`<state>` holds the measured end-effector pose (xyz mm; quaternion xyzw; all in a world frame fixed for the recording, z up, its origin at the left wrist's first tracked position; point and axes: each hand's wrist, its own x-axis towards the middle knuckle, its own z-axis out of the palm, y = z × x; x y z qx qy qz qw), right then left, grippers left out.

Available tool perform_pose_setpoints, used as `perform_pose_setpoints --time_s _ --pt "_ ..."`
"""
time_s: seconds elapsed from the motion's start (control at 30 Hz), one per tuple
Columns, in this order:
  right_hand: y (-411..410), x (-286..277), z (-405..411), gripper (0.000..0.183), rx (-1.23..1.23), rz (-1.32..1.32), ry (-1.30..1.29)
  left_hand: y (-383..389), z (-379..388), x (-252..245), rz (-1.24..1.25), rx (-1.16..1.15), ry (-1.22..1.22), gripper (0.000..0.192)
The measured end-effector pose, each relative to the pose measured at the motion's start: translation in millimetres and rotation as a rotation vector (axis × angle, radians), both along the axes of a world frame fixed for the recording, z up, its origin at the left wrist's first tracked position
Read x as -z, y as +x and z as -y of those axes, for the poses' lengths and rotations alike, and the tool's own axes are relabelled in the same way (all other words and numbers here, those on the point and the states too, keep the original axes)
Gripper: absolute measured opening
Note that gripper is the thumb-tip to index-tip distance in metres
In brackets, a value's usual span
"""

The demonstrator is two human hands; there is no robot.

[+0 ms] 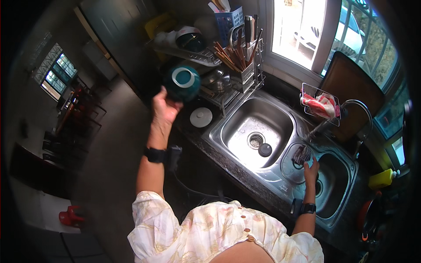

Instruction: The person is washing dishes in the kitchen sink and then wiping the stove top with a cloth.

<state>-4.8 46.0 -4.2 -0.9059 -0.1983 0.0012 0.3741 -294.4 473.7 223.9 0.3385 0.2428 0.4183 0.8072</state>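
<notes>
My left hand (166, 107) holds a dark green bowl (183, 83) by its side, upside down with its pale foot ring up, in front of the dish rack. Just below the bowl, a white lid or small dish (201, 117) lies on the dark counter. My right hand (311, 169) is at the small middle section of the steel double sink, beside a dark crumpled cloth or scrubber (301, 155); whether the fingers touch it I cannot tell. A round dark strainer or plug (264, 150) lies by the drain in the larger basin (240, 134).
The metal dish rack (230, 98) carries bowls, chopsticks (238, 59) and knives. A wire basket with a red and white cloth (319, 104) hangs near the curved faucet (366, 113). A brown board (353, 95) leans at the window. A yellow bottle (381, 178) stands right of the smaller basin.
</notes>
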Motion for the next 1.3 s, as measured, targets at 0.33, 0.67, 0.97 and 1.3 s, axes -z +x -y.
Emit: perform_pose_setpoints --time_s 0.33,0.67,0.97,1.3 --pt "4 -4 -51 0.055 0.032 0.013 -0.269 85 -107 -62 0.041 0.065 0.106 0.019" --pt "11 -7 -73 0.028 0.476 0.025 -0.281 155 -150 -74 -0.614 0.087 0.261 0.023" --pt "-60 -23 -7 0.01 0.74 -0.392 1.06 165 -139 -50 -0.746 -0.281 1.503 0.022" --pt "-231 -65 55 0.017 1.18 -0.554 1.636 48 48 -8 0.062 0.256 1.224 0.014"
